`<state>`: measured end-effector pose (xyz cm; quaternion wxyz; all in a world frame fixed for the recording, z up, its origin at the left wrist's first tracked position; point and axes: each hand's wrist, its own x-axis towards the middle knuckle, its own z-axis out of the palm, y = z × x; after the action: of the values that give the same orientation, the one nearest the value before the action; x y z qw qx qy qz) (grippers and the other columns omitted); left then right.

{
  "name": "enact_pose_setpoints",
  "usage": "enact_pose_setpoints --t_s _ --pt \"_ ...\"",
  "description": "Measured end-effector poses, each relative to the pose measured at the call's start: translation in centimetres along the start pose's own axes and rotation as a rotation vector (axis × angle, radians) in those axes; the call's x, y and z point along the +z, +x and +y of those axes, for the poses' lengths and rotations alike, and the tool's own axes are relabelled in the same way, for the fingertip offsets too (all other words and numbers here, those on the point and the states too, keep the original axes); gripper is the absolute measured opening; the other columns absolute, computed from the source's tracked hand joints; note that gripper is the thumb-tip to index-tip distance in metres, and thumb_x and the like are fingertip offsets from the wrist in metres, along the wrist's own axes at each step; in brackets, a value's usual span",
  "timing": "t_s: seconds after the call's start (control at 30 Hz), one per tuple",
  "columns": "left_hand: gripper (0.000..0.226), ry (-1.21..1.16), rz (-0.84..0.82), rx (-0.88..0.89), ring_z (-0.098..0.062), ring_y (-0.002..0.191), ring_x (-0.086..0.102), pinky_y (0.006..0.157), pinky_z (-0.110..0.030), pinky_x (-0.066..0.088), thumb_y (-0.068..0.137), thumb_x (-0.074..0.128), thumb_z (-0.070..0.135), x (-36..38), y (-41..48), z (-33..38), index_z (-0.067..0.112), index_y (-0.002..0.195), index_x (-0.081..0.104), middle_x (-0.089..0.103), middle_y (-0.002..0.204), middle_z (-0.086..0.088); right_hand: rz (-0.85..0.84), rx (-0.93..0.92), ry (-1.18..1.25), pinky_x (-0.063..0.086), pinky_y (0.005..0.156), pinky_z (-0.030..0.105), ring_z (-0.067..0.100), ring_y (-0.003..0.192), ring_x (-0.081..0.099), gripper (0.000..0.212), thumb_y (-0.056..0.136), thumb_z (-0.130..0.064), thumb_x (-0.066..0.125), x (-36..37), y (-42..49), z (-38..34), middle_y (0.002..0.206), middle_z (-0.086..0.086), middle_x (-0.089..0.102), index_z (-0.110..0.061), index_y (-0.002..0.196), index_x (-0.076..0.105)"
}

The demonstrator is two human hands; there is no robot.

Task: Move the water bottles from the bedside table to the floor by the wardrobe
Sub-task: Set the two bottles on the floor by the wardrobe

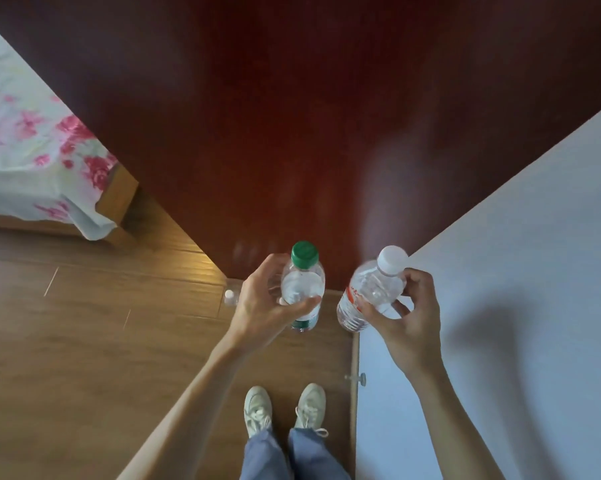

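Observation:
My left hand (262, 301) grips a clear water bottle with a green cap (303, 275), held upright above the wooden floor (84, 341). A second clear bottle with a white cap and red label (371, 289) is tilted in the grip of my right hand (408, 318). Both bottles hang in the air close to the dark red wardrobe (292, 116) that rises in front of me. A third bottle with a white cap (229, 296) stands on the floor at the wardrobe's base, just left of my left hand.
A white wall (517, 271) runs along the right, with a small door stop (359, 378) near its foot. A bed with a floral sheet (39, 150) sits at the left. My feet in pale shoes (285, 408) stand on the floor below.

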<state>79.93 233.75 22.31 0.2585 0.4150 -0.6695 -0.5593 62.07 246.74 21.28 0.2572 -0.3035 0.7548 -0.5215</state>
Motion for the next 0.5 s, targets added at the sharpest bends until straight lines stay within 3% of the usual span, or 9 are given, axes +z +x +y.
enact_pose_setpoints --t_s 0.1,0.2,0.4,0.5 --pt "0.046 -0.003 -0.004 -0.053 -0.016 0.087 0.070 0.074 -0.035 0.060 0.067 0.088 0.010 0.9 -0.6 -3.5 0.016 0.102 0.060 0.070 0.091 0.005 -0.003 0.037 -0.013 0.052 0.090 0.014 0.007 0.108 0.060 0.065 0.065 -0.011 0.091 0.9 -0.7 3.3 0.114 -0.006 0.063 -0.015 0.114 0.050" --pt "0.050 -0.008 -0.007 -0.091 -0.016 0.092 0.070 0.080 -0.037 0.060 0.066 0.088 0.010 1.9 -1.3 -7.5 0.016 0.107 0.061 0.071 0.099 0.004 -0.010 0.064 -0.039 0.052 0.093 0.019 0.007 0.108 0.059 0.064 0.065 -0.011 0.091 2.0 -1.6 6.8 0.111 -0.010 0.061 -0.018 0.113 0.050" --pt "0.059 0.039 0.006 -0.111 -0.008 0.101 0.067 0.088 -0.021 0.053 0.064 0.090 0.017 4.4 -3.0 -15.8 0.021 0.115 0.060 0.071 0.106 0.013 -0.021 0.148 -0.082 0.052 0.093 0.028 0.005 0.106 0.058 0.067 0.062 -0.012 0.093 4.7 -4.4 15.5 0.106 -0.019 0.059 -0.019 0.112 0.049" --pt "0.060 0.037 0.014 -0.137 -0.006 0.102 0.066 0.087 -0.023 0.054 0.064 0.090 0.015 5.6 -3.7 -20.1 0.022 0.115 0.059 0.071 0.105 0.015 -0.028 0.189 -0.086 0.052 0.091 0.025 0.001 0.104 0.058 0.067 0.062 -0.010 0.093 6.1 -6.1 20.0 0.105 -0.024 0.058 -0.019 0.112 0.049"
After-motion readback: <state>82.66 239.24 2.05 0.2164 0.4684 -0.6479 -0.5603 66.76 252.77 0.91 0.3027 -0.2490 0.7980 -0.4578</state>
